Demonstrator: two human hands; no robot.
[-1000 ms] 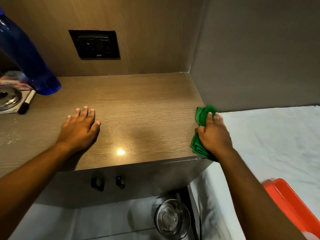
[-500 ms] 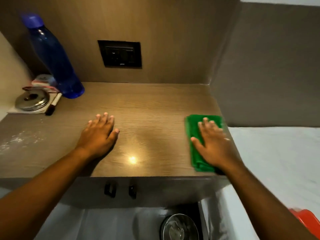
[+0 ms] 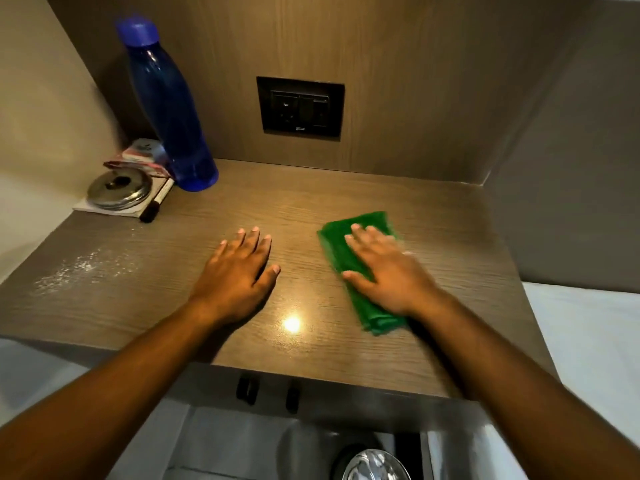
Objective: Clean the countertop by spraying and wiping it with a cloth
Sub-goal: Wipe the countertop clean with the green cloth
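On the surface (image 3: 346,202), right of centre: green cloth (image 3: 349,268) flat under right hand (image 3: 388,271), fingers straight, pressing (slightly blurred). Left hand (image 3: 239,271) beside it, palm down, released, holding nothing. White specks (image 3: 76,270) far left.

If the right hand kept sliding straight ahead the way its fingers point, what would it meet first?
The right hand lies flat on the green cloth, fingers pointing up and slightly left. That stretch of countertop looks bare, so it would probably meet the back wall first, near the socket panel; depth is uncertain.
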